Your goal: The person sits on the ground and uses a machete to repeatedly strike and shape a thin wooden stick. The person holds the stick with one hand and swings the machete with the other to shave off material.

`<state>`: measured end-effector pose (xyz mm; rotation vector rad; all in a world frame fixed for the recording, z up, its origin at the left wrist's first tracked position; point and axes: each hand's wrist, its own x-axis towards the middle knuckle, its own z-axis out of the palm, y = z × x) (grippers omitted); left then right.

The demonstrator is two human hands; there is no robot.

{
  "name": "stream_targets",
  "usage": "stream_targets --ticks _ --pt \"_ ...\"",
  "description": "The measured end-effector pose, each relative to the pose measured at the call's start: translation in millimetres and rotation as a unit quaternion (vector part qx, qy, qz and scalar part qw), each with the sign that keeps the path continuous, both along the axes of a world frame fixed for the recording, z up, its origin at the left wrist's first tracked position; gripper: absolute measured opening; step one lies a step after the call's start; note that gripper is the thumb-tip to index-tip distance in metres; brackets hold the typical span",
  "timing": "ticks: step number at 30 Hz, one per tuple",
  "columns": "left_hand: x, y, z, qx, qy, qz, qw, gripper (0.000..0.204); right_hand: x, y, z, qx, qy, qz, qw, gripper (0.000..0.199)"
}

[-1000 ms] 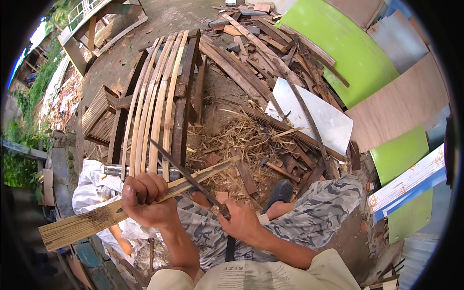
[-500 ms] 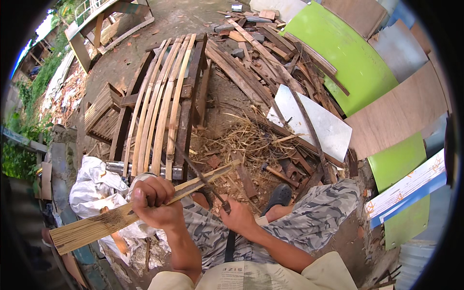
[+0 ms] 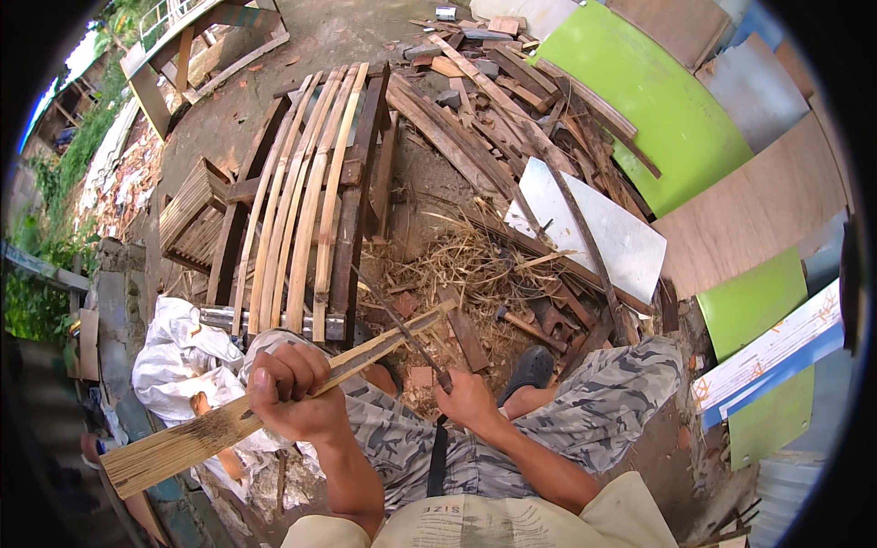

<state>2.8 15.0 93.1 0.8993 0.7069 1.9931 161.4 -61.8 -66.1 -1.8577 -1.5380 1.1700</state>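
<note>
My left hand is closed in a fist round a split bamboo slat, which slants across my lap from lower left to upper right. A darker groove shows along the slat's upper part. In my right hand is the handle of a long, thin, dark-bladed knife. Its blade crosses the slat near the narrow far end and points up and left. Whether the edge touches the bamboo, I cannot tell.
Ahead, several bamboo strips lie across a dark wooden frame. Shavings and a hammer are on the ground beyond my knees. Scrap wood and a white metal sheet lie right; a white sack sits left.
My right hand has moved slightly right and away from me with the knife, so the blade crosses the slat farther toward its far end. The left hand and slat have shifted only slightly.
</note>
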Motion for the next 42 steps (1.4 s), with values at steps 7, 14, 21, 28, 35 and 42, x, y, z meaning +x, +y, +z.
stream_targets --ticks 7,14,21,28,35,42 --pt "2 -4 2 0.001 0.004 -0.027 1.000 0.038 -24 -13 27 0.092 0.042 0.011 0.995 0.022" --pt "-4 -3 -4 -0.002 -0.008 -0.008 1.000 0.039 -10 -4 1 0.002 -0.005 0.010 1.000 0.030" --pt "-3 3 0 -0.029 0.021 0.019 0.999 0.039 5 -4 -39 -0.015 -0.028 -0.022 0.999 0.028" --pt "-5 4 11 -0.014 0.018 0.035 0.999 0.041 10 -2 -2 -0.049 0.005 -0.014 0.999 0.028" --pt "13 32 8 0.082 0.079 0.109 0.987 0.075 15 -3 -34 -0.059 0.039 -0.046 0.996 0.045" --pt "22 42 -46 0.065 0.124 0.056 0.989 0.085 13 -2 -23 -0.029 0.039 -0.036 0.998 0.033"
